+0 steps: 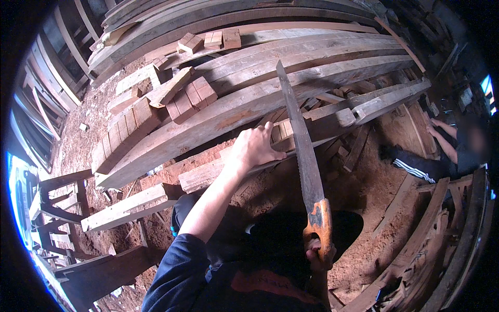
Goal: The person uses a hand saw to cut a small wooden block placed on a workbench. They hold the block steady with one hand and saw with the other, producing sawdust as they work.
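Right hand (318,253) closed around orange wooden handle of handsaw (303,151), low and close to body. Left hand (254,147) spread flat, fingers open, pressing down on short plank (208,176) ahead, just left of blade. Blade long axis running away from body, slightly leftward, crossing plank beside left hand fingertips. Bigger beams (249,104) stacked beyond. Seated co-worker (457,151) far right.

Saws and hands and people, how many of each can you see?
Saws: 1, the handsaw, gripped by the right hand.
Person's own hands: 2; the left hand presses on a wooden beam.
Other people: 1, a co-worker sitting at the right.
Total: 4.
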